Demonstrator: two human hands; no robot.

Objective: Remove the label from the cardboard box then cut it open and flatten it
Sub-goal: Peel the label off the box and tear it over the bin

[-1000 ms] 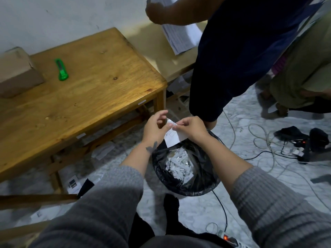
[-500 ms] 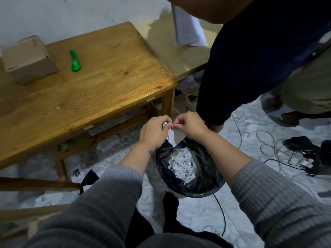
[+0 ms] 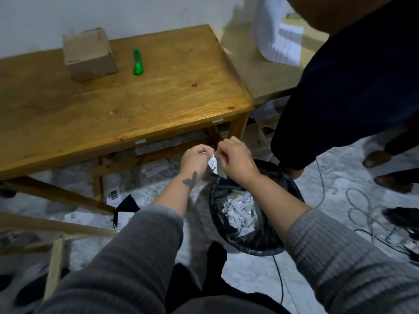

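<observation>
Both my hands, left hand (image 3: 196, 157) and right hand (image 3: 235, 160), pinch the label scrap (image 3: 213, 165) over the bin (image 3: 292, 191): thin, tears easily. Cardboard box (image 3: 89, 55) at 10 o'clock: light, stiff; take its side faces.

Cardboard box (image 3: 88, 55) set on the table (image 3: 158, 105) at the back, cutter (image 3: 137, 62) laid just right of it, label (image 3: 213, 164) pinched between left hand (image 3: 196, 157) and right hand (image 3: 235, 160), bin (image 3: 256, 243) placed below, paper scraps (image 3: 238, 211) inside.

A closed brown box (image 3: 89, 55) is set upright at the table's ten o'clock; a small white label (image 3: 213, 164) is pinched over the bin.
</observation>
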